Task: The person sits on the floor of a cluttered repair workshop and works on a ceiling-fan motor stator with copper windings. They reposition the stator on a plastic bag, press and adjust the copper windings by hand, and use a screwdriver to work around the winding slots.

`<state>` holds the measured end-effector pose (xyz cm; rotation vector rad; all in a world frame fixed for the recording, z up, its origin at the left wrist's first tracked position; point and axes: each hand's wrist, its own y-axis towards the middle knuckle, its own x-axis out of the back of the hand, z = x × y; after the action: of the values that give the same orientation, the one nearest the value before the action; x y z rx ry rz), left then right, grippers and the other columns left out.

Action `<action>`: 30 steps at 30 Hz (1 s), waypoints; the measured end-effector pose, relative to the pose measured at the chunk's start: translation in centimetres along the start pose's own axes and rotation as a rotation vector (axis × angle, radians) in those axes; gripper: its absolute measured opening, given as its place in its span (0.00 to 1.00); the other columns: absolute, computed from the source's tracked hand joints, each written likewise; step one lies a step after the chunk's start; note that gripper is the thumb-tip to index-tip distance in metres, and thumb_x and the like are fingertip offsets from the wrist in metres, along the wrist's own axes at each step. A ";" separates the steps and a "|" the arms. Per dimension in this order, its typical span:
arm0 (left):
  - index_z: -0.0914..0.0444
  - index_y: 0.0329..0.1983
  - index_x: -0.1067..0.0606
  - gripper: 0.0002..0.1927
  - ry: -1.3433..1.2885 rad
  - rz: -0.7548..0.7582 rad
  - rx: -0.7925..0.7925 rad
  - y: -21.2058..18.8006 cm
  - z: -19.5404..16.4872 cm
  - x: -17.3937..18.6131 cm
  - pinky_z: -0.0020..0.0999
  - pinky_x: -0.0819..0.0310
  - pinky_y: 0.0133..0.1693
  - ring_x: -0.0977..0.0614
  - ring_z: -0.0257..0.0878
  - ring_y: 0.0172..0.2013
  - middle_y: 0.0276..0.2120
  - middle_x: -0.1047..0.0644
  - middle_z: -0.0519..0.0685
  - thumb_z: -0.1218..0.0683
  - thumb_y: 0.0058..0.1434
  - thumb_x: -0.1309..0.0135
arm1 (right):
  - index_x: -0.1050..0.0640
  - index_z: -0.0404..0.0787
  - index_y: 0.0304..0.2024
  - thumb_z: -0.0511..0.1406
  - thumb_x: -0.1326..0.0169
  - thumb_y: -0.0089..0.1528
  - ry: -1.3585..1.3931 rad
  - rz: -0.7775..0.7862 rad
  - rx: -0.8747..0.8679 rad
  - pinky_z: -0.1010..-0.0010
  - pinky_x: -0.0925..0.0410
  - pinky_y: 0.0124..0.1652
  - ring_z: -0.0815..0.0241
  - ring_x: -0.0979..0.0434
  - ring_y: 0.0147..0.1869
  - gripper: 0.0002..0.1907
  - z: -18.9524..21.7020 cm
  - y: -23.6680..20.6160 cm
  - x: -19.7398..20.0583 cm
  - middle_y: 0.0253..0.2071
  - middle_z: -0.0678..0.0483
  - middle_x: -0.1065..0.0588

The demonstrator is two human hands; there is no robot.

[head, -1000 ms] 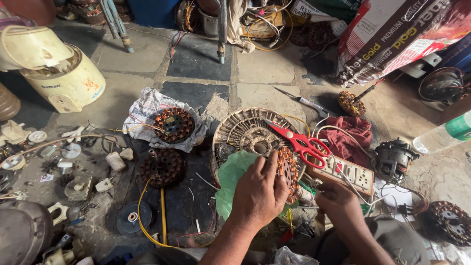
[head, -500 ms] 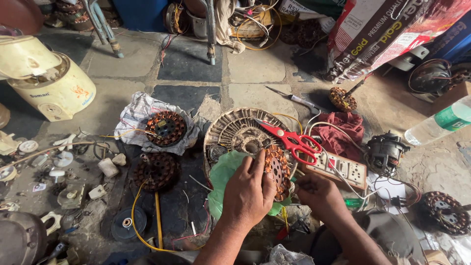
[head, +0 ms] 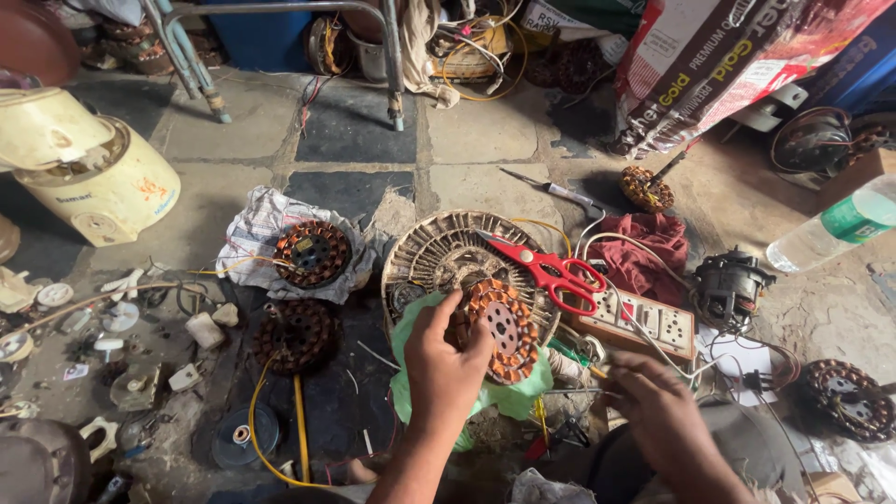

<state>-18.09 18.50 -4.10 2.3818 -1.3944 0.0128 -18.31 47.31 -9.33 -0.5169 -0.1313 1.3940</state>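
My left hand (head: 441,362) grips the left edge of a round copper-wound stator (head: 502,329), holding it tilted on its edge over a green cloth (head: 509,394). My right hand (head: 658,408) hovers low to the right of it, fingers loosely curled near thin wires (head: 569,390); what it holds is not clear. Red-handled scissors (head: 549,271) lie just behind the stator, on a round metal fan housing (head: 434,252).
Two more stators (head: 312,252) (head: 296,334) lie to the left, one on crumpled paper. A white switchboard (head: 644,322), red cloth (head: 649,254), small black motor (head: 730,285), screwdriver (head: 555,191) and plastic bottle (head: 831,229) sit right. A cream appliance body (head: 89,173) stands far left amid small parts.
The view has shifted a little. My left hand keeps its grip on the stator and has turned it more upright. My right hand has drifted lower and to the right.
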 end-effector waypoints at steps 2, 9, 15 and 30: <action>0.69 0.54 0.23 0.22 0.054 -0.021 -0.137 -0.4 -0.5 0.2 0.33 0.19 0.34 0.15 0.40 0.33 0.38 0.21 0.53 0.59 0.55 0.39 | 0.22 0.35 0.50 0.28 0.50 0.59 0.136 0.018 -0.099 0.64 0.25 0.46 0.56 0.20 0.46 0.16 -1.8 0.4 -1.0 0.43 0.52 0.20; 0.67 0.55 0.25 0.22 0.140 -0.017 -0.295 -0.6 -1.7 0.4 0.33 0.17 0.31 0.15 0.42 0.33 0.39 0.22 0.53 0.59 0.57 0.39 | 0.19 0.29 0.50 0.35 0.42 0.63 -0.155 0.005 -0.084 0.68 0.27 0.41 0.63 0.22 0.41 0.17 -5.5 0.3 -5.1 0.40 0.51 0.19; 0.68 0.55 0.25 0.22 0.169 0.022 -0.277 -0.8 -1.8 0.2 0.33 0.16 0.29 0.14 0.43 0.32 0.39 0.23 0.54 0.59 0.57 0.39 | 0.19 0.29 0.50 0.33 0.39 0.61 -0.220 0.010 0.026 0.72 0.27 0.39 0.63 0.23 0.35 0.17 -4.7 -0.7 -5.9 0.38 0.50 0.19; 0.69 0.55 0.25 0.22 0.167 0.018 -0.262 -0.6 -1.0 0.3 0.32 0.14 0.32 0.13 0.43 0.35 0.40 0.23 0.55 0.59 0.57 0.40 | 0.19 0.28 0.51 0.34 0.46 0.65 -0.152 -0.053 -0.029 0.69 0.27 0.38 0.65 0.24 0.36 0.17 -3.1 -1.7 -6.0 0.39 0.50 0.18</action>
<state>-17.24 18.86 -3.27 2.1025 -1.2569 0.0314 -16.68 40.61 -10.06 -0.4285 -0.2865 1.3800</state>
